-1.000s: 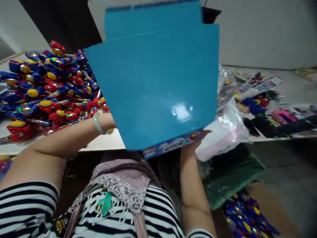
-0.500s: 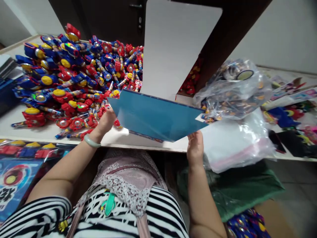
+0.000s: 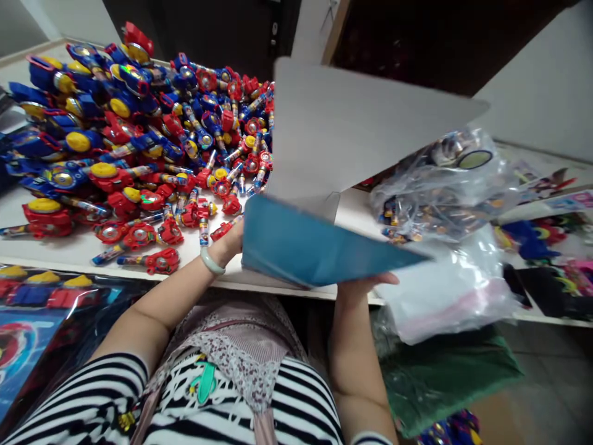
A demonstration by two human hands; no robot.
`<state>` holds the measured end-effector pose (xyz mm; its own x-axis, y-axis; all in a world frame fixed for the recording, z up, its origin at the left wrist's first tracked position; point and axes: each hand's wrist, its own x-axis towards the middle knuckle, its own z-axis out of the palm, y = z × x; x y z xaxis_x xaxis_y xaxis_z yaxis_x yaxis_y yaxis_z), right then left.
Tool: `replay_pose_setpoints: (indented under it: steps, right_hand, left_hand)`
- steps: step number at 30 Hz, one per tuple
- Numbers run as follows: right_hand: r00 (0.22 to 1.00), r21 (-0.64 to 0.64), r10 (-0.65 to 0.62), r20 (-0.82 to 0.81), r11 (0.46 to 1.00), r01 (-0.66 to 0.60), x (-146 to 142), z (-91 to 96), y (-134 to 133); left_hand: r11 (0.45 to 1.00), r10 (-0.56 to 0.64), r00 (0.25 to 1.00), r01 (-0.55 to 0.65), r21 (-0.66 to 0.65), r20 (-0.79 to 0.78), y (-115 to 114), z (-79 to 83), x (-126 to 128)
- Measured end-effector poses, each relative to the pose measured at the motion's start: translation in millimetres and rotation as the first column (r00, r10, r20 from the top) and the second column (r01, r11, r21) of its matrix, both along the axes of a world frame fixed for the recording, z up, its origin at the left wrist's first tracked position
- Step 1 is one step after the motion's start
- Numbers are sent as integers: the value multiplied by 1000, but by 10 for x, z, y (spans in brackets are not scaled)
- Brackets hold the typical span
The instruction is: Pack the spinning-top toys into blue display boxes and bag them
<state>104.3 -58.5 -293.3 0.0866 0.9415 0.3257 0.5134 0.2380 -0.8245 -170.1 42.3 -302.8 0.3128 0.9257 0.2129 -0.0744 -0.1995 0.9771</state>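
Note:
A large folded cardboard sheet [image 3: 319, 247] is in front of me at the table's front edge. Its near panel is plain blue, and its tall white panel [image 3: 343, 123] stands up behind and leans to the right. At the blue panel's left edge, my left hand [image 3: 231, 240] grips the cardboard, its fingers partly hidden behind it. My right hand [image 3: 359, 287] holds the lower right edge from below, thumb sticking out to the right; the other fingers are mostly hidden. Red and blue toys with yellow caps [image 3: 204, 213] lie close to my left hand.
A big heap of the same toys [image 3: 115, 123] covers the left of the table. To the right lie a clear bag of small items [image 3: 430, 185] and flat plastic bags [image 3: 454, 290]. A green sack [image 3: 454, 377] sits below the edge. Packaged toys [image 3: 50, 296] stand lower left.
The white panel has swung down and to the right, and the cardboard has shifted slightly right. My left hand has moved right with it; my right hand has turned, thumb now outward.

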Motion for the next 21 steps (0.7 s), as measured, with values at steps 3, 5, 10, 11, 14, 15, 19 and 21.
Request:
replay_pose_setpoints:
  steps: [3,5,10,11,14,15,19,21]
  right_hand:
    - [957,58,-185,-222,978,202,-123,10,280]
    - [905,46,-303,-297,943,331,-147,11,436]
    - [896,-21,-444,-5,896,444,7,92,668]
    - [897,-31,-436,74,898,439,59,153,697]
    - [917,-137,-259,302,941,310,211,442,791]
    - [910,-192,-164,382,949,252,253,558,831]
    - [797,-422,140,587,894,153,339,953,1040]
    - [763,-542,254,594,828,147,315,1063,1172]
  left_hand:
    - [995,88,988,-82,-50,127,126,-26,185]
    - [979,203,961,-199,-42,186,160,-40,224]
    - [959,278,961,-278,56,15,155,-65,218]
    - [958,275,961,-272,88,-27,158,-67,220]
    - [929,313,938,-271,252,-148,183,-70,234]
    - [911,337,922,-269,312,-192,194,-71,238]
    - [871,383,829,-176,459,-408,198,-83,268]
    - [873,390,752,-118,472,-532,164,-90,306]
